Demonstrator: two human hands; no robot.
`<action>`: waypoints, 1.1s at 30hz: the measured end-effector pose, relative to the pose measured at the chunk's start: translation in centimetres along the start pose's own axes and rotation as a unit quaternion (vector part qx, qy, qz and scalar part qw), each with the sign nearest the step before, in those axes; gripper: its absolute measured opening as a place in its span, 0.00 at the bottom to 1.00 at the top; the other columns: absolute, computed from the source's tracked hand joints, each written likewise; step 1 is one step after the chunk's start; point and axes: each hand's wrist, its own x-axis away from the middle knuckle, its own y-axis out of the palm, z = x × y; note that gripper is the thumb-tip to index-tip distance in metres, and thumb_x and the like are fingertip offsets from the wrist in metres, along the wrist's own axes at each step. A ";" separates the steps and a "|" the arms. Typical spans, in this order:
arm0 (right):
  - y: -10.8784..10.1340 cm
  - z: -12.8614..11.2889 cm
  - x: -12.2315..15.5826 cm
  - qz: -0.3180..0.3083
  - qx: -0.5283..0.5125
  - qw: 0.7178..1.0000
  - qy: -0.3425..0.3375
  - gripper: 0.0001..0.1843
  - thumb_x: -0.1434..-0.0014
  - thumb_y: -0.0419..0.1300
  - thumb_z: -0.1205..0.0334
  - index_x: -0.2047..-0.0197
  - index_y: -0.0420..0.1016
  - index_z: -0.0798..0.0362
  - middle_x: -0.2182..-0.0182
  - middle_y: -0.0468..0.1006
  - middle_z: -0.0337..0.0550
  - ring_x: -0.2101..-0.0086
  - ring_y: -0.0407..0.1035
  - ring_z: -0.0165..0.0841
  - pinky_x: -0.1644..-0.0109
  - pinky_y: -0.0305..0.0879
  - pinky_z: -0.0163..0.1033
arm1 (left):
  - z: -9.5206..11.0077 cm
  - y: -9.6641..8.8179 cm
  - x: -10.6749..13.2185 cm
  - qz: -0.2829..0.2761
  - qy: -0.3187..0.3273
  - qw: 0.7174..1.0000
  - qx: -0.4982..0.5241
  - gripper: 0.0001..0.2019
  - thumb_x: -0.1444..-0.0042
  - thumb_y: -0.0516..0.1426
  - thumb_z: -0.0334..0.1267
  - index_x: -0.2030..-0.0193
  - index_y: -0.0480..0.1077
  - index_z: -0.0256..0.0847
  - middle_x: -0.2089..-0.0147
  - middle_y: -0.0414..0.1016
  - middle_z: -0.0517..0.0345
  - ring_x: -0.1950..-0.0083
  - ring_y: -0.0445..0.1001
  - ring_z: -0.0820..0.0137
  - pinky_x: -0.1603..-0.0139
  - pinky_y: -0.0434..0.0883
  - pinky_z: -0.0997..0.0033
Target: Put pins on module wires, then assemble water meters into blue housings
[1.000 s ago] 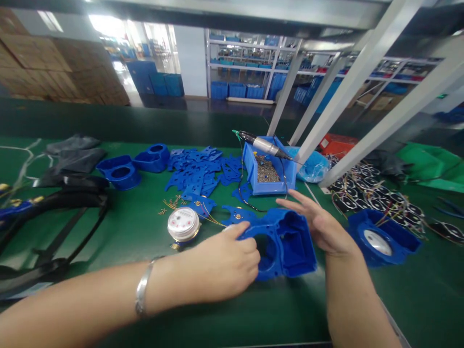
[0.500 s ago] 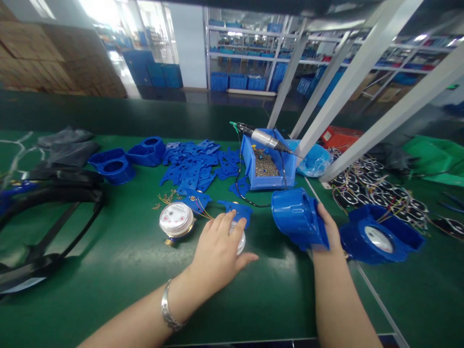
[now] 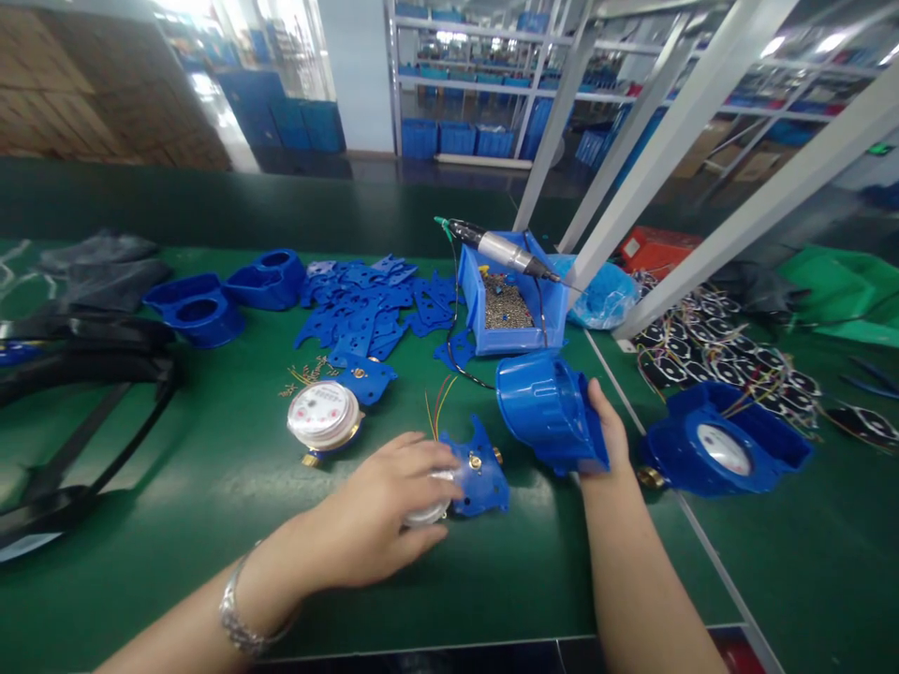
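Note:
My left hand (image 3: 390,505) is curled over a round water meter (image 3: 428,510), its fingers and thumb around the dial and hiding most of it. A blue bracket plate (image 3: 481,473) with a brass fitting juts out to the right of that meter, and thin red and yellow wires rise behind it. In my right hand (image 3: 610,429) is a blue plastic housing (image 3: 537,402), raised and tilted with its round rim facing left. Left of my left hand, a second water meter (image 3: 323,412) rests on the bench beside another blue plate (image 3: 369,379).
Behind lie a pile of blue plates (image 3: 372,300), two blue housings (image 3: 200,314) and a blue bin of small screws (image 3: 509,309) with an electric screwdriver (image 3: 495,248) across it. To the right are a housed meter (image 3: 727,445), wired black discs (image 3: 702,337) and slanting white posts (image 3: 702,178).
My left hand has turned the water meter, so its blue plate now points right instead of away, and drawn it nearer. The view has shifted slightly; my right hand still holds the housing.

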 end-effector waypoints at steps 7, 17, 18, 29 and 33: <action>-0.7 -0.2 -0.2 -0.028 0.025 0.998 -0.054 0.18 0.51 0.52 0.41 0.67 0.72 0.45 0.70 0.78 0.37 0.57 0.68 0.43 0.51 0.62 0.54 | -2.5 -0.5 -3.8 -0.015 -0.283 0.953 -0.106 0.12 0.43 0.43 0.39 0.65 0.64 0.37 0.72 0.73 0.52 0.71 0.71 0.64 0.71 0.64 0.66; -0.7 0.1 -0.2 -0.022 0.009 0.999 -0.033 0.21 0.51 0.52 0.40 0.65 0.72 0.47 0.69 0.77 0.40 0.56 0.68 0.42 0.50 0.61 0.52 | -3.1 0.5 -6.1 -0.019 -0.234 0.969 0.081 0.05 0.51 0.51 0.35 0.69 0.66 0.38 0.71 0.75 0.57 0.70 0.71 0.71 0.70 0.64 0.74; -0.6 0.1 -0.1 -0.023 0.009 0.999 -0.028 0.21 0.51 0.52 0.40 0.64 0.72 0.47 0.69 0.77 0.40 0.56 0.68 0.41 0.50 0.61 0.52 | -2.7 0.5 -6.0 -0.010 -0.234 0.969 0.074 0.05 0.51 0.51 0.35 0.70 0.66 0.39 0.71 0.75 0.58 0.70 0.71 0.71 0.70 0.64 0.73; 2.4 1.2 1.7 -0.061 -0.071 0.993 0.070 0.22 0.51 0.53 0.42 0.62 0.71 0.51 0.67 0.77 0.43 0.60 0.69 0.42 0.53 0.63 0.52 | -0.8 1.3 -4.9 0.095 -0.239 0.951 0.169 0.09 0.50 0.53 0.36 0.68 0.73 0.39 0.70 0.76 0.59 0.68 0.72 0.70 0.65 0.67 0.72; 3.3 1.5 2.2 -0.075 -0.076 0.993 0.049 0.18 0.51 0.55 0.45 0.64 0.71 0.50 0.69 0.77 0.42 0.60 0.69 0.41 0.53 0.63 0.50 | -0.9 1.3 -4.7 0.084 -0.211 0.959 0.173 0.09 0.52 0.52 0.34 0.75 0.73 0.37 0.74 0.75 0.60 0.70 0.70 0.70 0.66 0.67 0.73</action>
